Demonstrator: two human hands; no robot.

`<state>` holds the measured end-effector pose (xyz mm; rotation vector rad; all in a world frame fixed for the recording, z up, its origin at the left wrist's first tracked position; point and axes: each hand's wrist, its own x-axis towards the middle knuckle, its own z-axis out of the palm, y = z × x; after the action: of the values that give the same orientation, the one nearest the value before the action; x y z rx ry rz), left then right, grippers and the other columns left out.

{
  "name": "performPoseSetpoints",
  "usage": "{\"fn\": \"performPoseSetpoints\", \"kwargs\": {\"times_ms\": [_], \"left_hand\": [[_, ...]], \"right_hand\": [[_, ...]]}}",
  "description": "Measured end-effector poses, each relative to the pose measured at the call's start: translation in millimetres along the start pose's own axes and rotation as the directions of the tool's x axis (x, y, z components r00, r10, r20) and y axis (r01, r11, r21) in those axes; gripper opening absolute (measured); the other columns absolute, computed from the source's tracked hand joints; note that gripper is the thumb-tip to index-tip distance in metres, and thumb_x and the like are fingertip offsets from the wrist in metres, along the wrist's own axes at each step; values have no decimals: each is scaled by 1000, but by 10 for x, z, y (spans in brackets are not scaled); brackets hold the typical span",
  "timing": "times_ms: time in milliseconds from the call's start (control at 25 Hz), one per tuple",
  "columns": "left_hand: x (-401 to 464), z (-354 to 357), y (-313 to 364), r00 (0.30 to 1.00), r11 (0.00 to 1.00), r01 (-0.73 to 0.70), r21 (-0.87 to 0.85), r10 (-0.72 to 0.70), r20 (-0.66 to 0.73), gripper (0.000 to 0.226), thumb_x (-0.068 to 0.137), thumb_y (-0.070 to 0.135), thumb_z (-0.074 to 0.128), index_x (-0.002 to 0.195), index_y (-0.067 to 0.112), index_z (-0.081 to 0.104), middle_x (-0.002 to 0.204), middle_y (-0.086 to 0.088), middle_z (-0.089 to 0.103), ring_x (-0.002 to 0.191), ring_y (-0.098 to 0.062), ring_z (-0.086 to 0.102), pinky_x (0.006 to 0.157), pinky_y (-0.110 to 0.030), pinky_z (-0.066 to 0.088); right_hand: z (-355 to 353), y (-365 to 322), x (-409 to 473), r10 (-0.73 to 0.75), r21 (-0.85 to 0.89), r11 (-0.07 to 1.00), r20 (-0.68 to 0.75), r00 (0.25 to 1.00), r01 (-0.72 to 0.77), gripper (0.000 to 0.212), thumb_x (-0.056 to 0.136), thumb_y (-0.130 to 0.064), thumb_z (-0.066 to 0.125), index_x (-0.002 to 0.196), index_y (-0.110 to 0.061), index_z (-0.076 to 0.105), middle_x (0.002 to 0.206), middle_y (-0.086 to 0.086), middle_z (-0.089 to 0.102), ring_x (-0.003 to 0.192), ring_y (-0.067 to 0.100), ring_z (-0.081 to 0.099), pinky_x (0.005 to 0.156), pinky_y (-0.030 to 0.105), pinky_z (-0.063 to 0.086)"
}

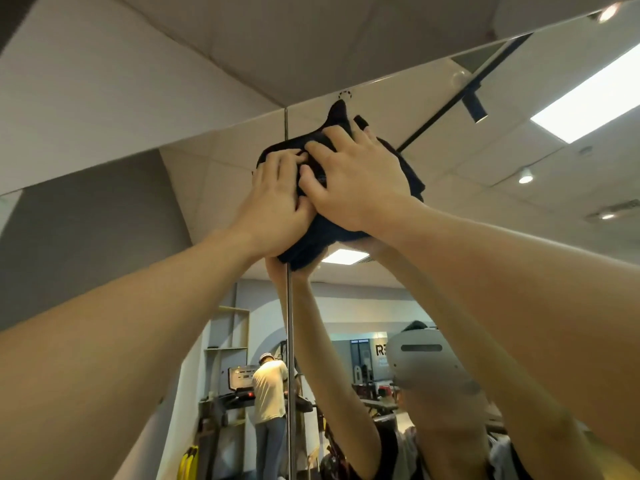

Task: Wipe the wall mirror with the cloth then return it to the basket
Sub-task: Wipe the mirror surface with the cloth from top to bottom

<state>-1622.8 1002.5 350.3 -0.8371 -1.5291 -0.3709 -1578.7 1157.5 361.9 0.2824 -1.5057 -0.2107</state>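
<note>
Both your arms are raised, hands high on the mirror [433, 161] near its top edge. Dark cloth [313, 237] is bunched flat against the glass, sitting over the vertical seam [290, 341] between two mirror panels. Your left hand [277, 199] is on the cloth's left part, fingers spread and pressing it to the glass, thumb tucked toward the other hand. Your right hand [356, 181] overlaps just right of it, fingers also spread and bearing on the cloth, not curled round it as far as I can see. The two hands touch at the thumbs. One pointed corner of the cloth sticks up above your right fingers, another fold hangs out to the right, and a lump hangs below both palms. The reflection shows your arms meeting the cloth from behind, plus your white headset [426, 362] low right. Also reflected, far back: a person in a light shirt [268, 393] standing at a treadmill [239, 386], shelving to the left, ceiling light panels [588, 95] upper right. Basket isn't visible.
</note>
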Motion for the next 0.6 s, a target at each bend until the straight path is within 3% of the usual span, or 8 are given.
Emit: {"fn": "performPoseSetpoints", "kwargs": {"times_ms": [160,320,440,600], "left_hand": [[-770,151,323,996,998,52,29,-50,-68,49,97,40,37,138,14,43,148,-3,37,134,-20,39,113,-45,42],[-1265,520,941,993,996,72,44,-68,-93,51,94,38,43,136,11,47,154,-7,37,147,-29,31,120,-60,29],[-1069,743,1351,984,992,119,40,-112,-138,52,96,41,38,137,12,50,156,-7,41,151,-28,28,125,-60,17],[-385,783,1462,993,995,73,63,-67,-98,55,99,42,32,146,15,45,159,-6,38,152,-27,26,126,-59,13]], "right_hand": [[-119,-147,-714,-57,30,998,91,994,55,58,103,-48,29,146,-19,54,152,10,50,149,38,36,128,51,20],[-299,107,-1449,-99,-4,995,94,991,99,57,101,-37,32,148,-14,54,154,14,50,148,39,37,127,54,25],[-443,418,-1568,-21,-37,999,90,996,24,55,103,-38,33,149,-15,52,156,12,48,150,39,36,126,55,25],[-535,835,-1170,56,-63,997,82,995,-51,53,105,-39,35,150,-16,51,155,11,47,148,38,37,125,57,26]]}}
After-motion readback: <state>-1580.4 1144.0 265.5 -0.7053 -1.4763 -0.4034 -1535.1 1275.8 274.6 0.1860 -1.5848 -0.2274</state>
